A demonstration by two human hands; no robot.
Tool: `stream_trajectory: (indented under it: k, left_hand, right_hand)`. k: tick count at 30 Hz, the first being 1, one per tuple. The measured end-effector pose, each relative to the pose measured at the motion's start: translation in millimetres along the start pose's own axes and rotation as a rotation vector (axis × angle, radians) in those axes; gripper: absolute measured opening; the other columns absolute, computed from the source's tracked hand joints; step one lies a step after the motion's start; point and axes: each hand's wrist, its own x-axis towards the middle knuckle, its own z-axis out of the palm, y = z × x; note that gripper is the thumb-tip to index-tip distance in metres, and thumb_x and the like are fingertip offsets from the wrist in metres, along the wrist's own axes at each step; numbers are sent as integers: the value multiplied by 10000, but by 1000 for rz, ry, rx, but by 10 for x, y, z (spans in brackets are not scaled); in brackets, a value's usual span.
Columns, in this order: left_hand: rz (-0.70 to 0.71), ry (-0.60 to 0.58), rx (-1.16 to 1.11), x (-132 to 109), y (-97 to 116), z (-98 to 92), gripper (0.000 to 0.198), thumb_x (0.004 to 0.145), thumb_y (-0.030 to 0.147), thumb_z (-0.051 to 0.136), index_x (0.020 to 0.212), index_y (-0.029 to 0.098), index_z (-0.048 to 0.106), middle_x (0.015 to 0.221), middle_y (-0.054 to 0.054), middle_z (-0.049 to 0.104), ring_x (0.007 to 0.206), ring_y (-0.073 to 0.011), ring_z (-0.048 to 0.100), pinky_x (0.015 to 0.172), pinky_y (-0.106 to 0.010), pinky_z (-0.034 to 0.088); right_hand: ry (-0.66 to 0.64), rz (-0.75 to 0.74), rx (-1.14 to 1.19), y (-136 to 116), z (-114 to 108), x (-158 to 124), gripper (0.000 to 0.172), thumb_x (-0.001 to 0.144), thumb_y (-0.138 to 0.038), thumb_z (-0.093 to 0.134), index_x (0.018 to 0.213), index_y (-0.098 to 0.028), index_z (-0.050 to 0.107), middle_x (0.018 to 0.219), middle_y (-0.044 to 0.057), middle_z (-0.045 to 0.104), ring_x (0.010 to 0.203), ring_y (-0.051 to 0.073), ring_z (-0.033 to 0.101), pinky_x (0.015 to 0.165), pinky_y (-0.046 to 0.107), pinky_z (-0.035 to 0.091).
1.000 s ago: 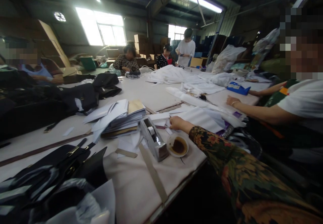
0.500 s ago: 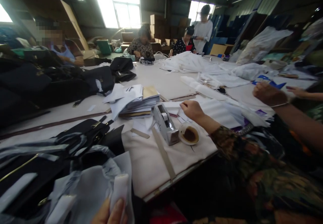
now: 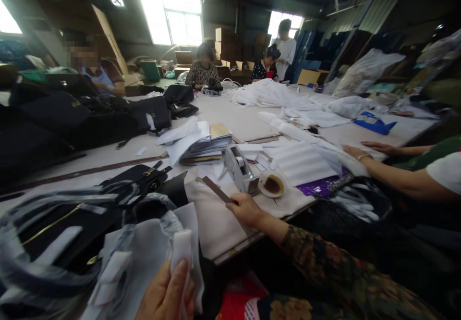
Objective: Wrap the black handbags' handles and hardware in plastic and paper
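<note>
head view | above near edge of table [image 3: 216,231] | facing forward, down | table close, windows [image 3: 175,17] far

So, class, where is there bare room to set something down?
Bare tabletop shows between black bags, paper stack and white heap. Another patch lies between the white sheet and right hand. Crowded: the left side, under bags, and around the tape dispenser.

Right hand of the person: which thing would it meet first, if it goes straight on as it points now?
Beyond the flat tan strip it pinches, the right hand would probably meet the black bag flap first; depth is unclear, so it might pass above.
</note>
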Motion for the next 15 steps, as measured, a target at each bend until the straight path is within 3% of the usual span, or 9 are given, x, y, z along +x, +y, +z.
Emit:
stream_trajectory:
  k: [4, 6, 9, 11, 13, 15]
  left_hand:
    - [98, -17, 61, -89, -18, -57, 482, 845, 680, 570, 828, 208, 474, 550, 83, 395, 443, -90, 420, 415, -197, 339]
    - [122, -18, 91, -142, -39, -79, 479, 857, 687, 538, 836, 215, 454, 549, 81, 415, 430, -94, 432, 401, -199, 348]
    - [131, -2, 98, -235, -79, -128, 469, 878, 688, 490, 860, 223, 437, 555, 81, 428, 417, -92, 419, 394, -202, 351]
    - [139, 4, 131, -297, -124, -167, 455, 901, 677, 449, 883, 222, 447, 563, 73, 444, 421, -101, 431, 398, -212, 356]
    - [142, 37, 197, -334, -184, -208, 439, 919, 654, 424, 897, 217, 464, 577, 58, 466, 436, -117, 455, 402, -229, 351]
    - [168, 74, 239, -335, -246, -250, 411, 918, 616, 454, 884, 208, 490, 606, 36, 490, 489, -131, 481, 438, -246, 357]
  right_hand:
    - [-59, -105, 381, -381, -126, -142, 274, 913, -378, 455, 776, -173, 574, 710, 26, 641, 585, 131, 610, 564, 246, 494]
    - [-67, -155, 573, -686, -207, -100, 286, 866, -443, 545, 791, -170, 581, 665, -4, 602, 503, 106, 547, 485, 229, 447]
    - [-79, -247, 560, -1297, -207, 175, 282, 742, -408, 744, 756, -160, 609, 543, -60, 511, 439, 69, 441, 425, 197, 348]
    - [-124, -190, 525, -1760, -64, 426, 271, 713, -339, 802, 744, -154, 606, 488, -88, 443, 405, 45, 359, 391, 184, 270]
    - [-255, -50, 513, -2187, 182, 669, 230, 794, -310, 761, 779, -145, 601, 494, -87, 436, 388, 35, 323, 371, 180, 237]
    - [-381, 14, 483, -2521, 479, 862, 211, 900, -330, 674, 894, -124, 625, 626, -37, 557, 451, 55, 441, 409, 178, 355]
